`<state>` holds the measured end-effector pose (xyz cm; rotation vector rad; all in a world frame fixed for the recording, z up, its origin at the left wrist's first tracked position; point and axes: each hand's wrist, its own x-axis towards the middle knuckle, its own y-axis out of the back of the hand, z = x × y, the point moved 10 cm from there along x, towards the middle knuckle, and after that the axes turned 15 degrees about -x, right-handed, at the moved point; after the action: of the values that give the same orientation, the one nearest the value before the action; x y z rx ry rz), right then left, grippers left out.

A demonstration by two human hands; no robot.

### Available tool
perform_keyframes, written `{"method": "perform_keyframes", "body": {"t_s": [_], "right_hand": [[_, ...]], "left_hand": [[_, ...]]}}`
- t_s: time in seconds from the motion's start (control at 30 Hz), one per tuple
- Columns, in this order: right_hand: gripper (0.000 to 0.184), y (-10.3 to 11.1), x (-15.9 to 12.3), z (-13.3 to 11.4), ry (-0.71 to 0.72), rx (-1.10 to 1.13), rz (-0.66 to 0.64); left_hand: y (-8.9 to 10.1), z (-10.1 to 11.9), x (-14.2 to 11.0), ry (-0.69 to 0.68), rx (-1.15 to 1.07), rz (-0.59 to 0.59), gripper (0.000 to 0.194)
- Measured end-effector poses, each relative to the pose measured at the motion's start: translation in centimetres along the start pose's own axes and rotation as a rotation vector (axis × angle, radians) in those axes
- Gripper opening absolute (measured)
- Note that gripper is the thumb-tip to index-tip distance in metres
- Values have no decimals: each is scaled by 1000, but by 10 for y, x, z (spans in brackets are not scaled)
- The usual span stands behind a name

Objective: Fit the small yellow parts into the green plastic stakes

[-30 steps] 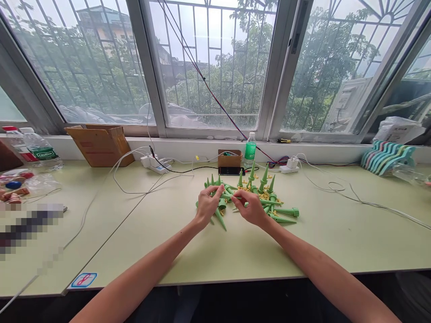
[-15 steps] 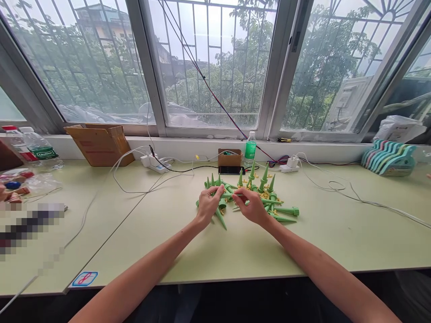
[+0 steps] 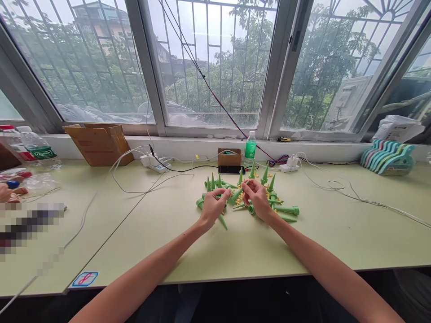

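Note:
A green plastic plant-watering spike (image 3: 236, 197) is tilted between my hands, its wide end low on the left and its tip up to the right. My right hand (image 3: 258, 199) pinches it near the tip. My left hand (image 3: 213, 207) is beside the wide end, thumb and fingers closed together; what they hold, if anything, is hidden. Around and behind both hands lies a pile of similar green spikes (image 3: 289, 210), several standing point up. Small yellow pieces (image 3: 269, 176) are scattered among them, partly covered by my right hand.
Behind the pile are a phone (image 3: 230, 170), a small cardboard box (image 3: 230, 157) and a bottle (image 3: 250, 146). White cables (image 3: 126, 192) cross the table (image 3: 134, 242). Teal plastic pieces (image 3: 387, 158) stand back right. Another person's hand (image 3: 4, 193) shows at far left.
The spike has turned from nearly level to tilted, tip up. My right hand rose slightly with it. My left hand's fingers have come away from its body.

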<state>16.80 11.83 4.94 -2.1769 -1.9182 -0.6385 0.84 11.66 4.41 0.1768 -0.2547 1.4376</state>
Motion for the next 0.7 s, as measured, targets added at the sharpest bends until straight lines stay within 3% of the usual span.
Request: {"method": "perform_keyframes", "body": {"t_s": [0.23, 0.43, 0.53, 0.7], "right_hand": [[36, 1, -1, -2, 7, -103, 7], [40, 13, -8, -34, 250, -518, 159], [40, 16, -11, -46, 335, -635, 215], [40, 26, -10, -43, 328, -665, 279]], "left_hand": [[-13, 5, -1, -102, 131, -104, 37], [-39, 16, -13, -287, 411, -298, 30], [-43, 17, -17, -329, 471, -327, 25], [-41, 13, -16, -325, 502, -324, 22]]}}
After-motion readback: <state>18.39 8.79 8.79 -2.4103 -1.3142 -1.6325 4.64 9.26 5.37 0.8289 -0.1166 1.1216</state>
